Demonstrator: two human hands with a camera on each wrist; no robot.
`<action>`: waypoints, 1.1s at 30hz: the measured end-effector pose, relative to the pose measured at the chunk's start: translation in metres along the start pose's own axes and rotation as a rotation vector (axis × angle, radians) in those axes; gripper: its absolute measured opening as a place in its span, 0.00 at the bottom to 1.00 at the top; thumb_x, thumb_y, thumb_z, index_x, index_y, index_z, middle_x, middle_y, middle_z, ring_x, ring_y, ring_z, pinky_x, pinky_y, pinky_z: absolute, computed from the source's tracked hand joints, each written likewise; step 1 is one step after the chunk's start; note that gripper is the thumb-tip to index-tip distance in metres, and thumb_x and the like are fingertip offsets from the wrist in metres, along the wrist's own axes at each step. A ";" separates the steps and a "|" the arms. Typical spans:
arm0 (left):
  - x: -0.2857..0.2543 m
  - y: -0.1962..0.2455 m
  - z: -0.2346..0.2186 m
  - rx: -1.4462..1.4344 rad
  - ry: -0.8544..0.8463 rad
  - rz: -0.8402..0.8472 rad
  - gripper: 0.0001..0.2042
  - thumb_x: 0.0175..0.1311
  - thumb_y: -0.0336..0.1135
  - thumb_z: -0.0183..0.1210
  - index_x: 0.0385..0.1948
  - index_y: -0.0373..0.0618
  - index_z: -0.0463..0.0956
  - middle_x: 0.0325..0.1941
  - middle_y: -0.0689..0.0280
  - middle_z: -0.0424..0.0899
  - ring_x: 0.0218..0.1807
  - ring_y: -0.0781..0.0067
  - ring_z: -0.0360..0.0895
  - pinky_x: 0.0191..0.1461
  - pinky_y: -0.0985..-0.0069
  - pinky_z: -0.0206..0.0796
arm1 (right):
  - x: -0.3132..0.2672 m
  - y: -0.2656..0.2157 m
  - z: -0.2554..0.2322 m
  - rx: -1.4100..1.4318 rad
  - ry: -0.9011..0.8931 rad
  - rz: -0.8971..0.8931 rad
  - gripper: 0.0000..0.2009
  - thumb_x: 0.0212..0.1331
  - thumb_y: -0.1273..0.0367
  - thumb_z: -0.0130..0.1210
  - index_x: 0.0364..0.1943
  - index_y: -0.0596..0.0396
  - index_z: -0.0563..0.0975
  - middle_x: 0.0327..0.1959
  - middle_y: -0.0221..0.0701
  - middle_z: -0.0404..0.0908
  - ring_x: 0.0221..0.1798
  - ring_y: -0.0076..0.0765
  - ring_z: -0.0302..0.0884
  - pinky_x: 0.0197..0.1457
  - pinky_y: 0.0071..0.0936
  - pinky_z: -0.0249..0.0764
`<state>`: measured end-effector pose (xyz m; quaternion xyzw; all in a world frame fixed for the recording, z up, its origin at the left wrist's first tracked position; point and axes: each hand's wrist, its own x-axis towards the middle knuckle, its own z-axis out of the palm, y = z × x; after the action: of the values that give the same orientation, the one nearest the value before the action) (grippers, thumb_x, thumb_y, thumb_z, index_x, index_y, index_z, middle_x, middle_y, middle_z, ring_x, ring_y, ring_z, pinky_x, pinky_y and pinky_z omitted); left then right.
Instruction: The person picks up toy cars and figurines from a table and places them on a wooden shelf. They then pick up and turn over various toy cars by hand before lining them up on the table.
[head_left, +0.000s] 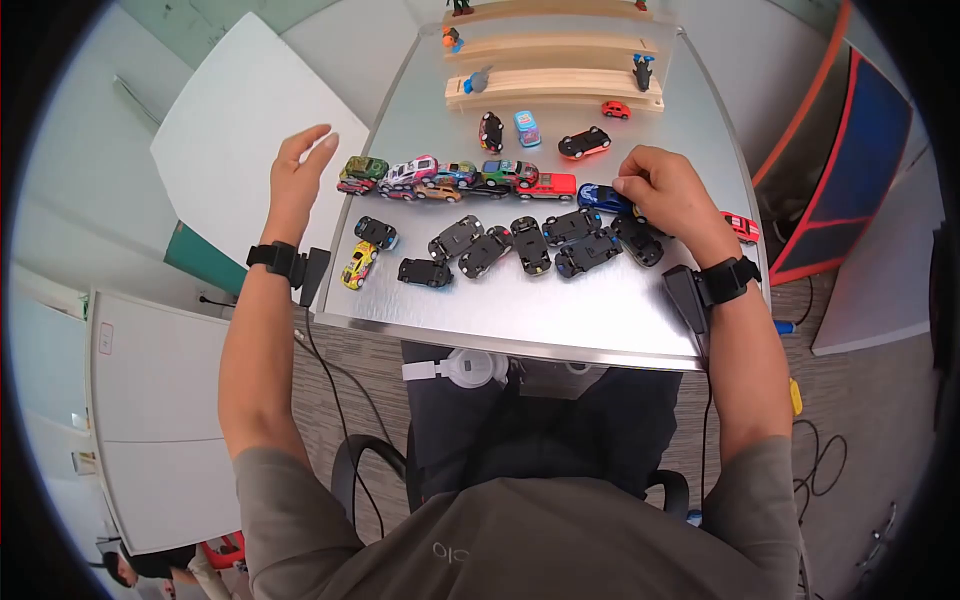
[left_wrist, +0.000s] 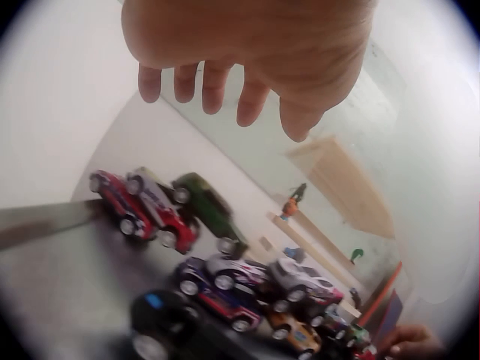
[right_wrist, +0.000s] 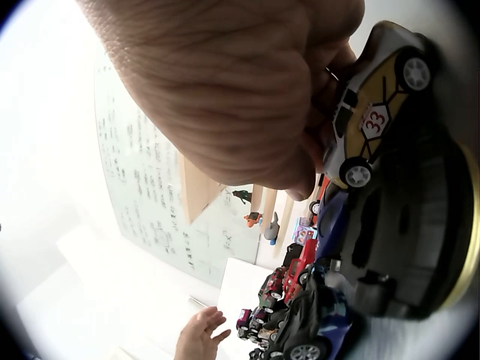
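My left hand (head_left: 297, 180) is held up off the left end of the row of toy cars. Its fingers are spread and it holds nothing; in the left wrist view the fingers hang over a green toy car (left_wrist: 210, 206). My right hand (head_left: 668, 190) is at the row's right end, its thumb and fingers curled on a yellow-and-white toy car (right_wrist: 373, 120) marked 33. Beside that car is a blue toy car (head_left: 602, 197). Just below lies an overturned black-bottomed car (right_wrist: 409, 232). The row's left part is stacked two high, and a red pickup (head_left: 548, 186) stands near its right end.
Several overturned cars (head_left: 485, 252) lie along the near side, with a yellow car (head_left: 359, 264) at left. A red car (head_left: 741, 228) sits by the right edge. Farther back are a blue van (head_left: 527, 128), more cars, and wooden racks (head_left: 550, 92) with small figures.
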<state>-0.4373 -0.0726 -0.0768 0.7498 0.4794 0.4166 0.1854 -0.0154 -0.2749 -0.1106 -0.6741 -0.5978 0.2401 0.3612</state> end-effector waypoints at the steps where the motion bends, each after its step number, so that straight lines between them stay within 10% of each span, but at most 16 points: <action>1: 0.002 -0.015 -0.003 -0.001 0.001 0.003 0.19 0.67 0.44 0.65 0.54 0.44 0.83 0.57 0.61 0.82 0.61 0.68 0.76 0.64 0.72 0.66 | 0.000 -0.001 0.000 0.000 0.003 -0.001 0.09 0.60 0.68 0.63 0.35 0.63 0.80 0.27 0.40 0.82 0.31 0.36 0.79 0.37 0.35 0.75; 9: -0.007 -0.018 0.019 -0.055 -0.283 -0.315 0.29 0.70 0.53 0.60 0.63 0.38 0.76 0.62 0.56 0.81 0.65 0.68 0.74 0.70 0.71 0.61 | -0.002 0.005 0.009 0.099 0.001 -0.127 0.16 0.60 0.65 0.65 0.46 0.64 0.80 0.39 0.41 0.83 0.40 0.39 0.80 0.47 0.34 0.76; 33: -0.051 -0.009 0.046 0.026 -0.450 0.001 0.24 0.65 0.46 0.66 0.58 0.40 0.79 0.58 0.56 0.79 0.61 0.63 0.76 0.66 0.69 0.66 | -0.002 0.003 0.008 -0.038 -0.037 -0.205 0.21 0.54 0.64 0.68 0.48 0.63 0.81 0.45 0.48 0.83 0.49 0.51 0.81 0.54 0.39 0.76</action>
<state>-0.4154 -0.1068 -0.1328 0.8264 0.4308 0.2330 0.2777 -0.0193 -0.2752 -0.1182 -0.6117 -0.6745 0.2030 0.3601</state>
